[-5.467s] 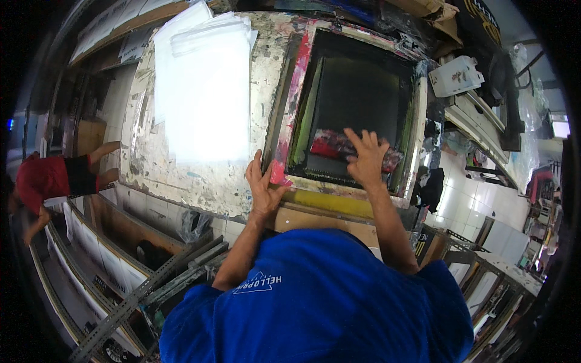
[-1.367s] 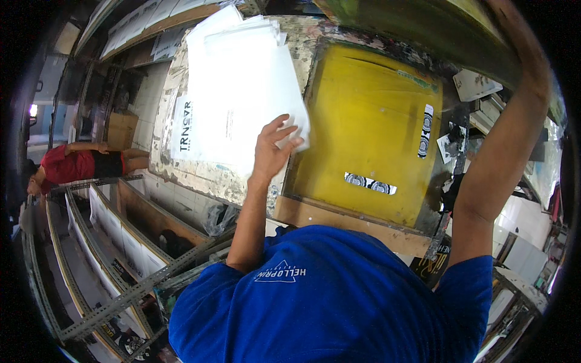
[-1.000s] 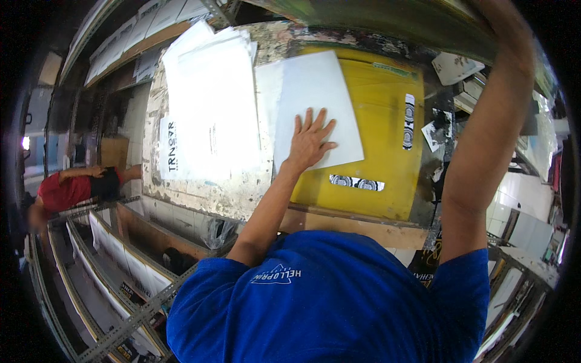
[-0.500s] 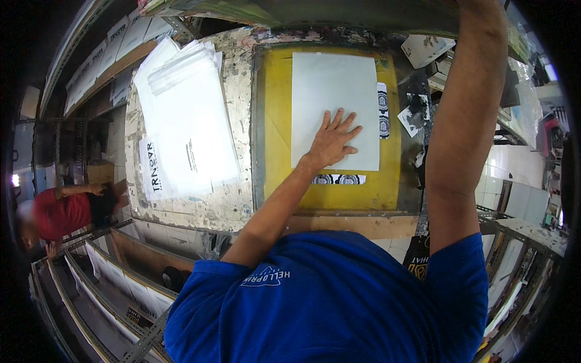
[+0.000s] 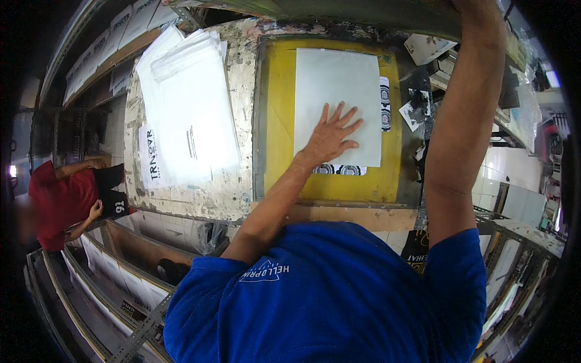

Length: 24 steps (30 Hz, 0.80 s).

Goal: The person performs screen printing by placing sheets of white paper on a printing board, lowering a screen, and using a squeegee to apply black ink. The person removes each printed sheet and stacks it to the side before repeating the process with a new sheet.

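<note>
A white sheet or flat white bag [image 5: 336, 75] lies on a yellow panel [image 5: 278, 151] set in a dark frame. My left hand [image 5: 330, 136] rests flat on its lower middle, fingers spread, holding nothing. Strips with black round printed designs [image 5: 385, 103] stick out from under the white sheet at its right side and lower edge. My right arm stretches up to the far edge, beside a raised greenish board or frame [image 5: 363, 11]. Only the start of my right hand [image 5: 477, 7] shows at the picture's top; its fingers are out of sight.
A stack of white plastic bags [image 5: 190, 115] lies on the paint-stained table [image 5: 239, 199] to the left. Shelves with white boxes [image 5: 103, 51] stand further left. A person in a red shirt [image 5: 66, 199] is at the lower left, near metal racks [image 5: 109, 266]. A paint-smeared paper [image 5: 414, 109] lies right of the panel.
My left hand stays flat on the white sheet, almost unmoved. The whole view has shifted slightly. At the left, the person in red has turned and moved their arms.
</note>
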### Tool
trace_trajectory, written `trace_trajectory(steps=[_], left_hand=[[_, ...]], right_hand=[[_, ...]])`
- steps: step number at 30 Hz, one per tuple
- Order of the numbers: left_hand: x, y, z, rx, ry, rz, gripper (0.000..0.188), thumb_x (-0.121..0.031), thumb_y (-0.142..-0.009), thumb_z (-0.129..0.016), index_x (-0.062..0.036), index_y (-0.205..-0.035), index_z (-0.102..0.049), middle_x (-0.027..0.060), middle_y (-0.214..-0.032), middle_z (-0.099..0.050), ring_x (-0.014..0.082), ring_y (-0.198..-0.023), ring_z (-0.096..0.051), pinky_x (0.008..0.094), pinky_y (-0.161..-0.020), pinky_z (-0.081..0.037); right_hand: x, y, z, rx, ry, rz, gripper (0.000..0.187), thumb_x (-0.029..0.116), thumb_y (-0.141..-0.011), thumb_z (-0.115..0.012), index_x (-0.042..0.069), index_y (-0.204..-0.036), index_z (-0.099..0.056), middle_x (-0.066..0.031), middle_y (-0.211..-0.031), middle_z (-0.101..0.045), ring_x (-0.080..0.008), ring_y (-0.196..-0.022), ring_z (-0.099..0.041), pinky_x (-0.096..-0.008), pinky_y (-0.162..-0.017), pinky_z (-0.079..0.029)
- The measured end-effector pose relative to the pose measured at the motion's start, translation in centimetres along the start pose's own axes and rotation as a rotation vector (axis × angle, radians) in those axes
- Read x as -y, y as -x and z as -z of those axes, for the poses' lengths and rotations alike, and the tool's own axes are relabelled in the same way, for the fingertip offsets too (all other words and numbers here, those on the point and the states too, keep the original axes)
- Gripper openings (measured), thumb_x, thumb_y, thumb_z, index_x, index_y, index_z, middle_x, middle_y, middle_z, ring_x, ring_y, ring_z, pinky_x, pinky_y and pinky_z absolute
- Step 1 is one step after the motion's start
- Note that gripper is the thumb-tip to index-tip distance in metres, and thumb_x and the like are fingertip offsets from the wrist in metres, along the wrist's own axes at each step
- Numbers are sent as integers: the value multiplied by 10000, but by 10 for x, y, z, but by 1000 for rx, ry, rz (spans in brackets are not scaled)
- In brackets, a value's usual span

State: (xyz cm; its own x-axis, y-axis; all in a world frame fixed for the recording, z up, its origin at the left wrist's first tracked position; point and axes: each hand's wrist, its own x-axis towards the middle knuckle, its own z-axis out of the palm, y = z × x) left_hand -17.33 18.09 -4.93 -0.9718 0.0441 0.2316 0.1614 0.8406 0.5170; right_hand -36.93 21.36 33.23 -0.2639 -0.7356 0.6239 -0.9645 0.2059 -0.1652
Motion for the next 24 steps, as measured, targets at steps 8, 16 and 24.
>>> trace_trajectory(steps=[8, 16, 24], left_hand=[[-37, 40, 149, -1140, 1097, 64, 1304, -358, -649, -972, 12, -1606, -168, 129, -1361, -579, 226, -1203, -593, 397, -1040, -467], [-18, 185, 71, -806, 993, 628, 744, -70, -644, -957, 60, -1286, -603, 116, -1143, -705, 211, -1048, -672, 348, -976, -531], [10, 212, 39, -469, 26, 586, 811, -320, -668, -881, -34, -1376, -608, 218, -1554, -412, 412, -1362, -400, 510, -1145, -328]], right_hand=[[55, 116, -20, -1, -62, -44, 534, 146, -695, -755, 144, -1229, -742, -104, -821, -673, -254, -671, -597, -369, -661, -499], [92, 248, -99, 250, -194, -244, 569, 179, -729, -800, 232, -1289, -719, -107, -847, -607, -313, -760, -591, -412, -743, -466], [93, 316, -175, 628, -6, -316, 798, 105, -656, -793, 198, -1422, -592, -129, -1097, -580, -308, -1047, -534, -526, -977, -352]])
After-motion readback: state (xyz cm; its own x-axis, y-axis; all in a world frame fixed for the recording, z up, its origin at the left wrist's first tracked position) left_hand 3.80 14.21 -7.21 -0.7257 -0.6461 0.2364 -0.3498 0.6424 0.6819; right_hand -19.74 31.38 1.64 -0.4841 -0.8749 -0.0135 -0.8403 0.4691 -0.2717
